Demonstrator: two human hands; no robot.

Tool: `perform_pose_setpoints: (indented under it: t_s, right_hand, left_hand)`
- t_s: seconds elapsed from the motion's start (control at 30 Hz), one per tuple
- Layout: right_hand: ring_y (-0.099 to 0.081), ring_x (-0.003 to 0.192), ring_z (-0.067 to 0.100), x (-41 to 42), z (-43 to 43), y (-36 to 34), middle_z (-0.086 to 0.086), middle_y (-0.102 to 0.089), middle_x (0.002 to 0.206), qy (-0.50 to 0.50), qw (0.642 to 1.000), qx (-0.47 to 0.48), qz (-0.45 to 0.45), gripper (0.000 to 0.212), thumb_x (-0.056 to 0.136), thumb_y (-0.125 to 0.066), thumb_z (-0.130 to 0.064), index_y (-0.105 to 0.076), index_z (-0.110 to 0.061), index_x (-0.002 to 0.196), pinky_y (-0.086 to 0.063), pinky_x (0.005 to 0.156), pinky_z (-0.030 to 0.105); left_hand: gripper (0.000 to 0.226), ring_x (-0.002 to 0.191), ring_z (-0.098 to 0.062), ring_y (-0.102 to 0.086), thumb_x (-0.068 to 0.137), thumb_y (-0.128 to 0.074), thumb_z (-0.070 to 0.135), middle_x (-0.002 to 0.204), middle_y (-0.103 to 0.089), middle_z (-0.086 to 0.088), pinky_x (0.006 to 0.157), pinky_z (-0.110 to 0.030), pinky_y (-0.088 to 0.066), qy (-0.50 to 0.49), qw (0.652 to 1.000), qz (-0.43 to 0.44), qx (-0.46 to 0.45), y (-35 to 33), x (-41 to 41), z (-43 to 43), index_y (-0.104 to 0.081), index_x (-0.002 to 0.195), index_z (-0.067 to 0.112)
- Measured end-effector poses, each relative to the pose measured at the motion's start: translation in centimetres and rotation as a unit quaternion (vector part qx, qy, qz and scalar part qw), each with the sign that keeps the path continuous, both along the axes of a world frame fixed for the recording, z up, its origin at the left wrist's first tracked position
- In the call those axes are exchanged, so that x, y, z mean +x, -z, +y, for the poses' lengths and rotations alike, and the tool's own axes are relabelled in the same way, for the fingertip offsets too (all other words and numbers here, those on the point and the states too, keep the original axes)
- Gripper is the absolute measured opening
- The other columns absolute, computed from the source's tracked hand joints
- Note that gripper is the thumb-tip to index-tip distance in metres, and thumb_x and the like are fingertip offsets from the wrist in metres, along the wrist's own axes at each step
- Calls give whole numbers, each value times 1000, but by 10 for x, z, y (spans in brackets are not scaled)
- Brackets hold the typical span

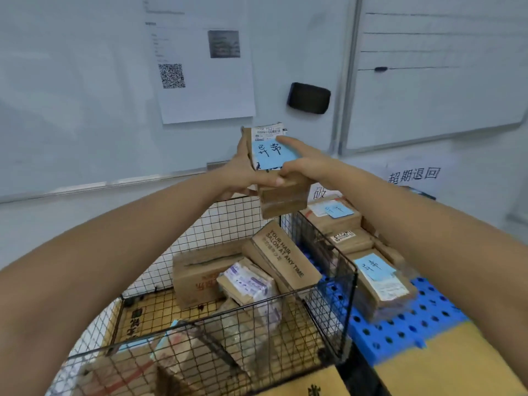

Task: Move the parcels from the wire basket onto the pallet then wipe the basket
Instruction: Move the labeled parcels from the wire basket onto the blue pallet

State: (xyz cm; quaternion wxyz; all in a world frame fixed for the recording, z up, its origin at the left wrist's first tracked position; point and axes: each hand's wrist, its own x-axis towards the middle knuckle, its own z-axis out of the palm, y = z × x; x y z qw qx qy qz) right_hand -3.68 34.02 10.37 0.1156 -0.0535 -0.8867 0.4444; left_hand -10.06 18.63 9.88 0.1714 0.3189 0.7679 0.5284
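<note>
A brown cardboard parcel point(281, 197) with a blue handwritten note and a shipping label is held up above the far right corner of the wire basket point(325, 290). My left hand point(243, 170) grips its left side and my right hand point(303, 164) grips its right side, fingers over the top. Several parcels lie in the basket, among them a box printed "YOUR HAIR SALON" point(285, 261) and a large carton point(200, 270). To the right, the blue perforated pallet point(405, 330) carries several parcels, one with a blue note point(380, 278).
A whiteboard with a taped sheet and a black eraser point(308, 98) fills the wall behind. A second whiteboard point(434, 70) hangs at right. Flat cardboard point(463, 364) lies on the pallet's near end. A paper sign with characters point(414, 175) sits on the wall above the pallet.
</note>
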Motion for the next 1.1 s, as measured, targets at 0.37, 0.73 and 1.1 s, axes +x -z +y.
perform_pose_setpoints:
  t_s: [0.37, 0.73, 1.1]
  right_hand:
    - [-48, 108, 21, 73, 112, -16, -1, -44, 123, 93, 996, 12, -8, 69, 84, -59, -18, -25, -39, 141, -45, 89, 35]
    - [-42, 112, 15, 93, 238, 21, -5, -39, 127, 42, 998, -5, -42, 70, 84, -59, -14, -28, -35, 143, -38, 90, 26]
    - [-43, 108, 15, 82, 297, 81, -4, -43, 126, -32, 996, -23, -84, 70, 84, -59, -16, -27, -35, 143, -37, 84, 24]
  left_hand:
    - [109, 100, -10, -54, 74, -75, 7, 109, -52, 12, 74, -33, -51, 109, 994, 9, 0, -14, 46, 125, 4, 143, 37]
    - [50, 92, -14, -58, 77, -71, 1, 95, -55, 13, 81, -39, -50, 85, 995, -49, 17, 26, 87, 245, -38, 89, 36]
    - [102, 92, -3, -57, 71, -77, 4, 104, -57, 14, 65, -27, -54, -9, 997, -78, 26, 84, 98, 296, -9, 142, 30]
